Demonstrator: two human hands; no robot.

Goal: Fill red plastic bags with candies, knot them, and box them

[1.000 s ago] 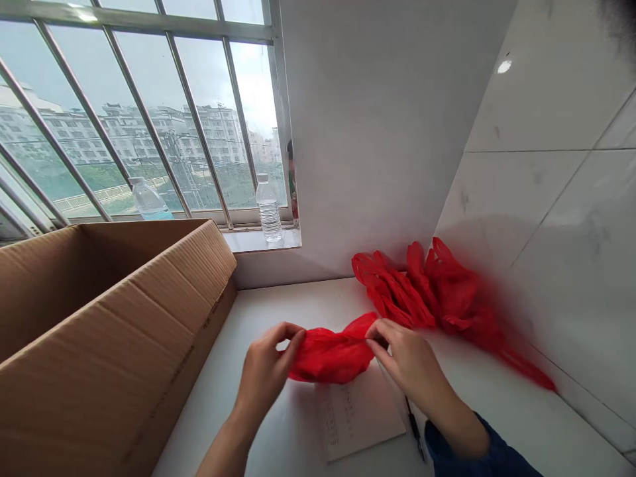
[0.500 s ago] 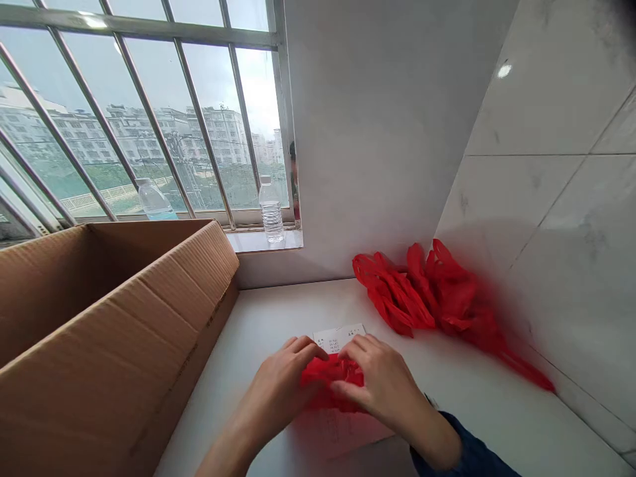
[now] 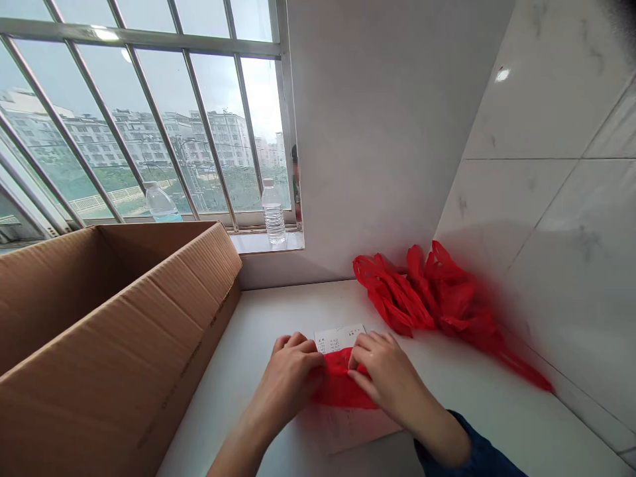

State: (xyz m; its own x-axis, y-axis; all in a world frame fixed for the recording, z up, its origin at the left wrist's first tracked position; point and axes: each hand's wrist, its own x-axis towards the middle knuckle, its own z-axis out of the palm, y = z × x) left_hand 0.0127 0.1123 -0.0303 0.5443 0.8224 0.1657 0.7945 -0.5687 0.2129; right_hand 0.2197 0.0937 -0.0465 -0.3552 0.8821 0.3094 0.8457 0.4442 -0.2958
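The bench [image 3: 283, 308] is bounded at left by a box [image 3: 124, 324]. The bag [image 3: 342, 392] is pinched by the bent right hand [image 3: 390, 376]; the left hand's [image 3: 288, 379] grip cannot be told.

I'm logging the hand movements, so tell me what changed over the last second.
The red plastic has shifted down in view, uncovering the printed top of the paper. The left hand and right hand have drawn closer together, both still at the plastic; the pen has gone from view. The pile of red bags, cardboard box and upright bottle stayed put.
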